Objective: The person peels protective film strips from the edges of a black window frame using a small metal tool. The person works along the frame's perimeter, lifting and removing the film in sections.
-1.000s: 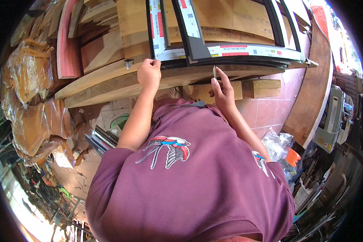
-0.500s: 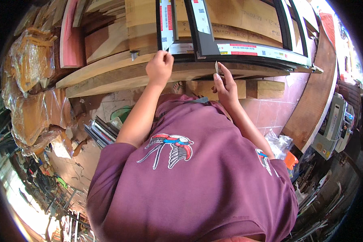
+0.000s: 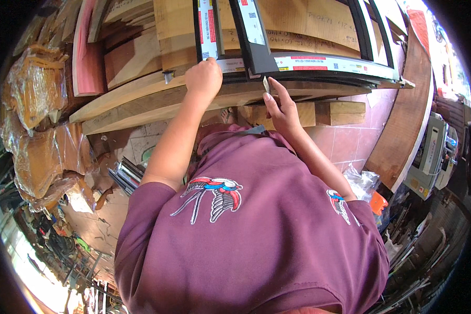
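Observation:
Black window or door frames (image 3: 261, 62) lie one over another, their faces covered with white protective film (image 3: 303, 63) printed in red. My left hand (image 3: 203, 81) is closed at the lower left corner of the left frame, its fingertips at the end of an upright film strip (image 3: 208, 29). Whether it pinches the film is hidden. Between thumb and forefinger, my right hand (image 3: 283, 111) holds a thin, pale, pointed blade (image 3: 266, 84). The blade's tip points up, just below the corner of the upper frame.
Curved wooden beams (image 3: 136, 115) run under the frames, with wood blocks (image 3: 340, 113) behind my right hand. Plastic-wrapped carved wood (image 3: 49, 144) stands at left. To the right are a long brown plank (image 3: 397, 141) and a grey machine (image 3: 432, 152).
The blade in my right hand has shifted left, nearer the upper frame's corner. My left hand has moved slightly up and left against the left frame's corner. The whole view has shifted a little.

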{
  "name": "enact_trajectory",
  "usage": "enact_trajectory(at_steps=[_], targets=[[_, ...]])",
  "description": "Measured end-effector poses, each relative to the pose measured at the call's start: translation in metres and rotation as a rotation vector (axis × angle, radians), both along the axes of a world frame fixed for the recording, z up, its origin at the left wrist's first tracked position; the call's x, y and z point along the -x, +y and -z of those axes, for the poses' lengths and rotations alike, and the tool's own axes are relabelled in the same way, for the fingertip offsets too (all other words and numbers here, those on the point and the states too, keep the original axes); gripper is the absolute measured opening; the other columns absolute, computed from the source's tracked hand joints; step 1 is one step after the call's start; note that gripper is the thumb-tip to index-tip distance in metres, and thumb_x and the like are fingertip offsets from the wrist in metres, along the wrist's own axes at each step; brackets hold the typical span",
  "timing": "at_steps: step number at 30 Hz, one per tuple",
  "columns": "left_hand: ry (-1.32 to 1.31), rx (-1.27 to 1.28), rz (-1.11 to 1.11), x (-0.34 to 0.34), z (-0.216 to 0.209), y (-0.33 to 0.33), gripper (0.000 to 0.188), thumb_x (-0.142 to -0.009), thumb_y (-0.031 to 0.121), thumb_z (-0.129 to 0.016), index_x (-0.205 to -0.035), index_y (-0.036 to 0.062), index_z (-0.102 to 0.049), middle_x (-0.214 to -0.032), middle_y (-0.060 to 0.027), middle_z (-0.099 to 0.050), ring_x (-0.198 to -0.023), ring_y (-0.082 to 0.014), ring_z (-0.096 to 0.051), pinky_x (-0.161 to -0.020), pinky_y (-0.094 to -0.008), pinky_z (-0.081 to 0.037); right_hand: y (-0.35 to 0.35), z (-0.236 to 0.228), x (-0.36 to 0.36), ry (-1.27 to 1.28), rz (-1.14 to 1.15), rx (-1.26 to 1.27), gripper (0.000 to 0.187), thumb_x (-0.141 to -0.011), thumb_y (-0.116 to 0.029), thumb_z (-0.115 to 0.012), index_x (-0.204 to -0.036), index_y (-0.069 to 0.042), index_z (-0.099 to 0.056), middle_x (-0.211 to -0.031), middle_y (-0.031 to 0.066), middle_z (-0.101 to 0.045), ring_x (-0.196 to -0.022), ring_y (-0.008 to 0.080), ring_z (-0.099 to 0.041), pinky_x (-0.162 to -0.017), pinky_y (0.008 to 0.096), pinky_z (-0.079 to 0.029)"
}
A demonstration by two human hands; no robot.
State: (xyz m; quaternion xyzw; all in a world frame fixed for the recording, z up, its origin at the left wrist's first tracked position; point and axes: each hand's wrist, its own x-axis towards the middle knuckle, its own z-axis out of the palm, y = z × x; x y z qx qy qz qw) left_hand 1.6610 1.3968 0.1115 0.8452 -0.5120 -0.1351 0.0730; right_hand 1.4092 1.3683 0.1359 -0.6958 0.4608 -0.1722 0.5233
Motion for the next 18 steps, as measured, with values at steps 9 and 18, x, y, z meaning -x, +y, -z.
enact_trajectory(at_steps=[9, 18], targets=[[0.286, 0.157, 0.186, -0.007, -0.012, -0.006, 0.025, -0.098, 0.031, -0.058, -0.095, 0.0072, -0.067, -0.088, -0.0215, -0.070, -0.086, -0.0426, -0.068, -0.072, -0.0518, -0.052, 0.007, 0.009, -0.010, 0.038, -0.039, 0.168, 0.056, -0.101, -0.034, -0.061, -0.147, -0.008, -0.044, -0.089, 0.0283, -0.070, -0.086, 0.0446, -0.071, -0.076, 0.0495, -0.054], [0.665, 0.398, 0.063, -0.005, 0.010, 0.023, 0.023, -0.100, 0.023, -0.065, -0.094, 0.0009, -0.064, -0.072, -0.0056, -0.062, -0.069, -0.0146, -0.057, -0.066, -0.0328, -0.047, -0.004, -0.011, -0.031, 0.222, -0.166, 0.348, 0.053, -0.103, -0.033, -0.056, -0.148, -0.010, -0.039, -0.090, 0.0290, -0.069, -0.085, 0.0504, -0.066, -0.072, 0.0553, -0.050]])
